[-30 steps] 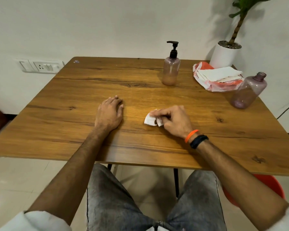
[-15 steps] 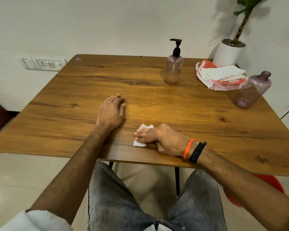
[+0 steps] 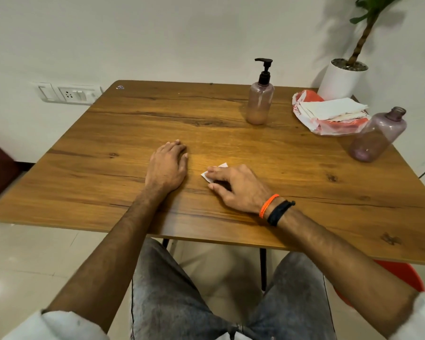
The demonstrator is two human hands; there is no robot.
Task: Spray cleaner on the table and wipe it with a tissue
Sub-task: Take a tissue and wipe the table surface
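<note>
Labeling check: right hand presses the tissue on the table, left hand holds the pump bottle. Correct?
Not quite. In the head view the left hand lies flat on the table; the pump bottle stands untouched. The right hand presses the tissue, as stated.

A small white tissue (image 3: 215, 171) is pressed flat against the wooden counter (image 3: 304, 173) near its middle, mostly covered by the fingers of the right hand (image 3: 236, 186); only crumpled corners are seen. A pump bottle (image 3: 260, 99) of cleaner, translucent pink with a black pump head and a low level of pale liquid, is stood upright toward the far edge, well apart from the tissue.
</note>
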